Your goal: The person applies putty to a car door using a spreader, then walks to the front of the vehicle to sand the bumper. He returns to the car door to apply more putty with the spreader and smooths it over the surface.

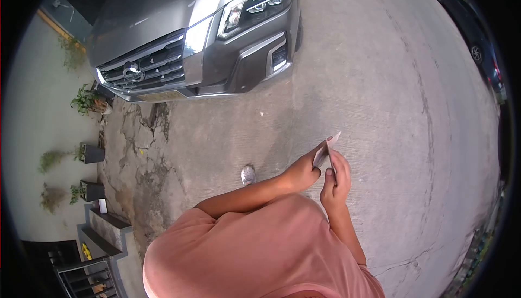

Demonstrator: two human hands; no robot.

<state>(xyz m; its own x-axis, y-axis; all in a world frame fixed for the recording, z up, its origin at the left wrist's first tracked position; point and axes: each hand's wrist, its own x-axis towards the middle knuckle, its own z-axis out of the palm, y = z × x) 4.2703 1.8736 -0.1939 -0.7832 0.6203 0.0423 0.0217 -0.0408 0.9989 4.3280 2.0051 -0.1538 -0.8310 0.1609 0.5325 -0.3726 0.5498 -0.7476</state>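
Note:
A thin, pale folded paper or card is held upright between my two hands, in front of the pink shirt. My left hand has its fingers closed on the near-left side of it. On the other side, my right hand pinches its edge between thumb and fingers. A pale corner sticks up above the fingertips. What is printed on it, if anything, is too small to tell.
A grey car stands ahead with its grille and headlight facing me. Potted plants line the wall at left, near steps and a dark railing. Cracked concrete lies underfoot. A dark car is at far right.

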